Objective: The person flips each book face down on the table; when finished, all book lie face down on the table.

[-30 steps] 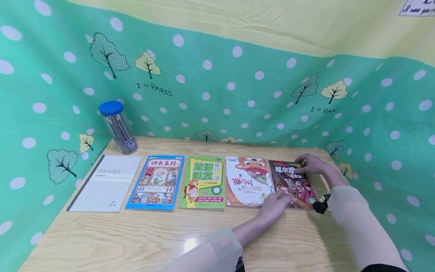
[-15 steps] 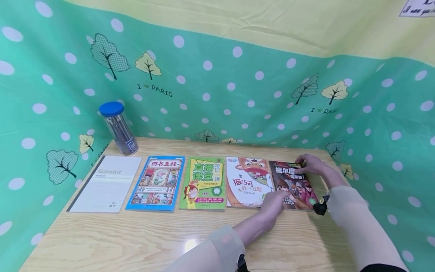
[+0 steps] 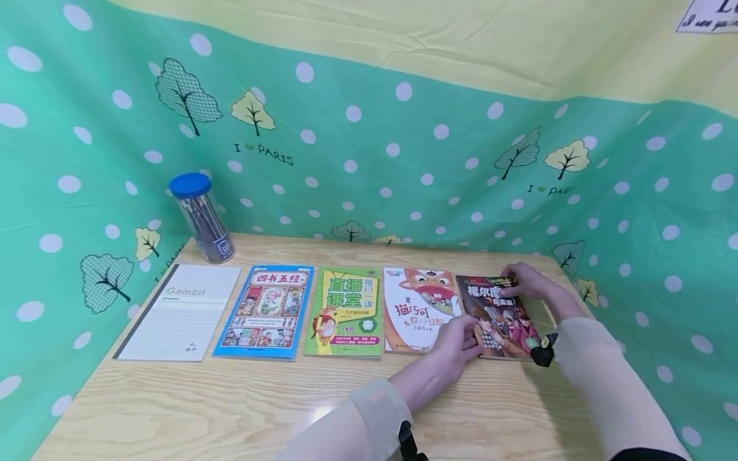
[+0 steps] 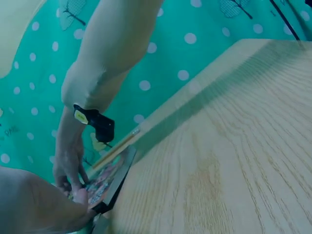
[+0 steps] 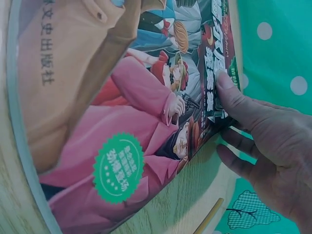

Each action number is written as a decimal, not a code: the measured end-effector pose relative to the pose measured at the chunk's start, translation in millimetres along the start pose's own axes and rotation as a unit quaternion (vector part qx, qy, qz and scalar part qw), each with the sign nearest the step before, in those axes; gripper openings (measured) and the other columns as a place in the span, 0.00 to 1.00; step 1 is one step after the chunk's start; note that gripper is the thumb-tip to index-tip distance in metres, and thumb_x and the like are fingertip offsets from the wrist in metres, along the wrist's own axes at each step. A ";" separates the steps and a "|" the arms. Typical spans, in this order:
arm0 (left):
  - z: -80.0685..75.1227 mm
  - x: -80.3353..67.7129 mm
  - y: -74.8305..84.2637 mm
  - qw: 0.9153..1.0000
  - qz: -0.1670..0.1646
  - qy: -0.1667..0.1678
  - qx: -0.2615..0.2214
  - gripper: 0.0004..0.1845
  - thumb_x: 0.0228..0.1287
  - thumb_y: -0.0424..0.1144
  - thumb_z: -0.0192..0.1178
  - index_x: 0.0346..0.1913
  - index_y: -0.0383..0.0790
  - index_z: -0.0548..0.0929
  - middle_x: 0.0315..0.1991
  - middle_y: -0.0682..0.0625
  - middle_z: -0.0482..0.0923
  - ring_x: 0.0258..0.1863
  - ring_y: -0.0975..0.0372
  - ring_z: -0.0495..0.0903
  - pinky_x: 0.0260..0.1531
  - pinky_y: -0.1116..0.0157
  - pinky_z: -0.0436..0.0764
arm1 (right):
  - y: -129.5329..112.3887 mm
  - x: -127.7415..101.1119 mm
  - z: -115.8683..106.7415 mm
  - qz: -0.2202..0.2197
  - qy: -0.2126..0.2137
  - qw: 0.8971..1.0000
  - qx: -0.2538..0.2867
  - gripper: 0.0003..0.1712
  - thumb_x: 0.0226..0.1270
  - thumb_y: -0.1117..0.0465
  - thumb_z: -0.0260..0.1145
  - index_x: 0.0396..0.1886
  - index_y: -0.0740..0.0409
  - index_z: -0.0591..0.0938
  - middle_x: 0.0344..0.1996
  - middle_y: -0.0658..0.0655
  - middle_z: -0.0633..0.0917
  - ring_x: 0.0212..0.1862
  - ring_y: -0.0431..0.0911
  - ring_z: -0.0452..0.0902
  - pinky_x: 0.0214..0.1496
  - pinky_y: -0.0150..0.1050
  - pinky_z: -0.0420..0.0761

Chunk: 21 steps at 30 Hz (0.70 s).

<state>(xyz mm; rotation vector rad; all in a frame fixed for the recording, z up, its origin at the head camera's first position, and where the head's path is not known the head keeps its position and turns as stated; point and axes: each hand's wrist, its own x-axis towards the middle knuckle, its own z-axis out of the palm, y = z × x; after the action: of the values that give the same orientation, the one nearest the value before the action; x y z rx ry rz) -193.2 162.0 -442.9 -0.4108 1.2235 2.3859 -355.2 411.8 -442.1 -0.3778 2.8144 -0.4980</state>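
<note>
A dark-covered comic book [image 3: 500, 315] lies at the right end of a row of books on the wooden table [image 3: 230, 403]. My left hand [image 3: 458, 342] grips its lower left corner, thumb on the cover. My right hand [image 3: 527, 282] holds the upper right corner. In the right wrist view the right hand [image 5: 263, 131] has its thumb on the cover [image 5: 122, 112] and its fingers under the edge, which sits a little off the table. The left wrist view shows the left hand [image 4: 39, 204] at the book's corner [image 4: 105, 183].
Left of the dark book lie a white and orange book [image 3: 419, 307], a green book [image 3: 346, 310], a blue book [image 3: 266, 309] and a Gambit notebook [image 3: 181, 310]. A clear jar with a blue lid [image 3: 202, 218] stands at the back left. Green dotted cloth walls in the table.
My left hand has slid left along the dark book's near edge to its lower left corner and taken hold there. The right hand has stayed at the upper right corner.
</note>
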 end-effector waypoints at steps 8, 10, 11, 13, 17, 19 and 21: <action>-1.5 4.4 0.7 0.999 -0.021 0.018 -0.026 0.17 0.62 0.34 0.58 0.51 0.28 0.78 0.52 0.32 0.77 0.53 0.46 0.79 0.63 0.48 0.83 | 1.6 -2.1 2.4 0.008 0.001 1.000 0.028 0.34 0.66 0.54 0.75 0.60 0.70 0.72 0.57 0.74 0.78 0.61 0.70 0.73 0.65 0.69 0.74; -3.4 6.6 0.4 0.999 -0.024 0.019 -0.023 0.16 0.62 0.34 0.58 0.50 0.27 0.79 0.49 0.34 0.79 0.48 0.50 0.80 0.62 0.51 0.84 | 1.1 -4.0 2.7 0.006 0.002 0.999 0.033 0.33 0.66 0.54 0.74 0.60 0.70 0.71 0.58 0.75 0.77 0.62 0.71 0.72 0.66 0.69 0.74; -4.2 7.7 0.1 0.999 -0.024 0.018 -0.020 0.16 0.62 0.34 0.58 0.49 0.27 0.80 0.48 0.35 0.81 0.46 0.51 0.80 0.61 0.52 0.84 | 0.8 -5.2 2.7 0.006 0.003 0.999 0.035 0.33 0.66 0.55 0.74 0.60 0.70 0.71 0.58 0.75 0.77 0.62 0.71 0.72 0.66 0.69 0.73; -5.2 9.0 0.2 0.999 -0.025 0.014 -0.015 0.17 0.62 0.33 0.57 0.51 0.26 0.80 0.48 0.35 0.82 0.44 0.53 0.81 0.60 0.54 0.85 | 0.7 -7.1 3.1 0.005 0.005 0.999 0.037 0.32 0.67 0.56 0.74 0.59 0.69 0.70 0.58 0.75 0.76 0.62 0.71 0.71 0.65 0.69 0.74; -5.3 10.0 -0.4 0.999 -0.023 0.013 -0.020 0.16 0.61 0.29 0.59 0.51 0.26 0.80 0.47 0.35 0.83 0.42 0.54 0.82 0.59 0.55 0.85 | 1.1 -9.4 4.0 0.001 0.009 0.999 0.042 0.31 0.68 0.56 0.73 0.60 0.70 0.70 0.59 0.76 0.76 0.62 0.71 0.70 0.65 0.70 0.73; -5.5 10.2 -0.8 0.999 -0.018 0.011 -0.025 0.16 0.60 0.28 0.60 0.51 0.26 0.80 0.46 0.35 0.84 0.41 0.55 0.82 0.61 0.55 0.85 | 1.2 -9.7 4.6 0.001 0.011 0.999 0.048 0.32 0.68 0.56 0.72 0.61 0.69 0.70 0.60 0.75 0.75 0.63 0.72 0.69 0.66 0.71 0.72; -6.1 10.0 -1.2 1.000 -0.013 0.003 -0.025 0.16 0.60 0.26 0.60 0.52 0.25 0.81 0.46 0.35 0.83 0.42 0.55 0.83 0.62 0.53 0.84 | 1.1 -9.7 4.9 -0.003 0.012 0.999 0.049 0.32 0.69 0.56 0.72 0.62 0.70 0.69 0.61 0.76 0.74 0.64 0.73 0.68 0.67 0.72 0.71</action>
<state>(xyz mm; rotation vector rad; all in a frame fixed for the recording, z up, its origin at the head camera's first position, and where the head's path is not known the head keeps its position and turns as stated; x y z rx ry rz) -200.9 160.0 -451.6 -0.4465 1.1568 2.3996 -345.0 414.3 -445.0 -0.3625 2.7985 -0.6427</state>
